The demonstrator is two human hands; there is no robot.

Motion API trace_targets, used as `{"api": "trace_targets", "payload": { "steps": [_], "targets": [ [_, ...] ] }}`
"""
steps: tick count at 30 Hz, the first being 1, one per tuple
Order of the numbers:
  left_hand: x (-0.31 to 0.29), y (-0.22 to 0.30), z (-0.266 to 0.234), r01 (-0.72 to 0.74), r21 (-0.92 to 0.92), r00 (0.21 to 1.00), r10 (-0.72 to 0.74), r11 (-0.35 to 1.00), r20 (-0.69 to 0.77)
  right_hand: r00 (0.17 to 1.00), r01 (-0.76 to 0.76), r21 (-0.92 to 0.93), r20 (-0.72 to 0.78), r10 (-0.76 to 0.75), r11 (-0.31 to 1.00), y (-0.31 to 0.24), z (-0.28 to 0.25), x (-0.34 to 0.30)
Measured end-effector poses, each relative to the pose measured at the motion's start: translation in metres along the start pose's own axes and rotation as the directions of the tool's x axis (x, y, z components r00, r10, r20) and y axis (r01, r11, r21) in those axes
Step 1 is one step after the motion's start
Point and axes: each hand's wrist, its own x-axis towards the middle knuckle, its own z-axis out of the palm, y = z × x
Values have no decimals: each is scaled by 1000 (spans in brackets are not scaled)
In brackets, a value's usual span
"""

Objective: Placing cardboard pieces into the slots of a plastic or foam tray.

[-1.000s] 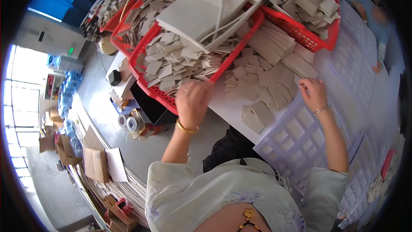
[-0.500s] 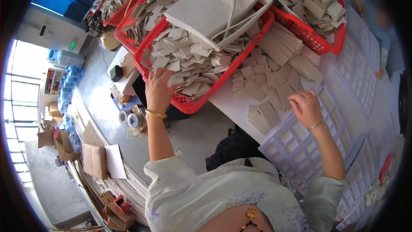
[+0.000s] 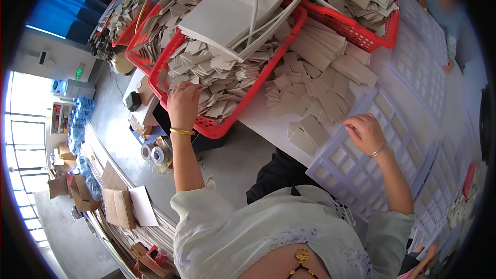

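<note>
My left hand (image 3: 183, 104) is over the near-left rim of a red plastic basket (image 3: 213, 130) heaped with small grey cardboard pieces (image 3: 199, 66). Its fingers curl down among the pieces, and the fingertips are partly hidden. My right hand (image 3: 366, 133) hovers over a lavender grid tray (image 3: 385, 101), thumb and fingers drawn together; whatever they pinch, if anything, is too small to make out. Beyond it, loose cardboard pieces (image 3: 328, 95) are fanned out on the white table (image 3: 268, 119). A small cluster of cards (image 3: 308, 133) lies beside the tray's left edge.
Large grey cardboard sheets (image 3: 235, 13) rest across the basket. Another filled red basket (image 3: 356, 28) stands at the back right, others at the back left. More grid trays (image 3: 421, 67) lie to the right, where another person's hand (image 3: 448, 65) rests. Boxes (image 3: 118, 207) stand on the left.
The whole view has shifted slightly left. My right hand has drawn away from the fanned cards, farther over the grid tray. My left hand stays at the basket rim, its fingers more curled.
</note>
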Motion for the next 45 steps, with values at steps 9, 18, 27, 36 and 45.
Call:
{"api": "trace_targets", "payload": {
  "steps": [9, 18, 27, 36, 45],
  "targets": [
    [13, -7, 7, -43, 61, 999, 41, 997, 34, 1000, -10, 28, 8, 10, 1000, 3, 6, -10],
    [10, 6, -1, -167, 208, 985, 174, 964, -12, 1000, -22, 45, 18, 21, 999, 3, 8, -23],
    [-3, 97, -27, -138, -227, 989, 121, 964, -91, 988, -35, 63, -150, 45, 997, -14, 24, -26],
    [-30, 234, 57, -55, -789, 823, 475, 613, 312, 824, 117, 429, -545, 154, 896, -44, 32, -9],
    [-14, 327, 165, -61, -902, 859, 483, 428, 171, 433, -292, 760, -436, 789, 581, 50, 2, -106]
  ]
}}
